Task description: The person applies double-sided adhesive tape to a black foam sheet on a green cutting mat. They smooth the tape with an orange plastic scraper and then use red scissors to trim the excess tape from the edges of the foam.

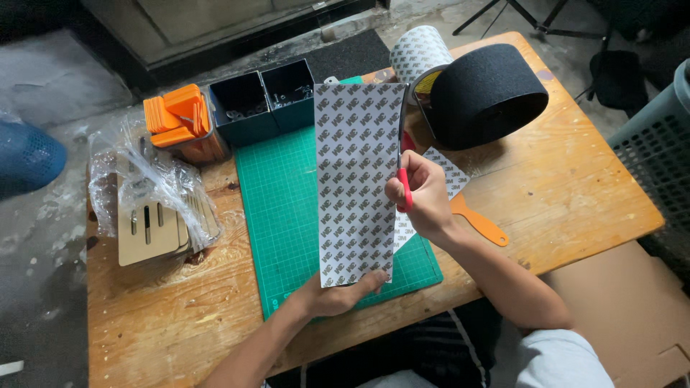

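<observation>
Printed backing sheet (356, 179), red scissors (404, 169), right hand (424, 197), left hand (334, 294)

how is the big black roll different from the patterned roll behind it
The black roll is wide, dark and plain with a rough-looking face; the patterned roll is white with small grey marks. The black roll lies nearer the right hand and looks bulkier; the patterned roll sits farther back, partly hidden. Both rest on the wooden table.
</observation>
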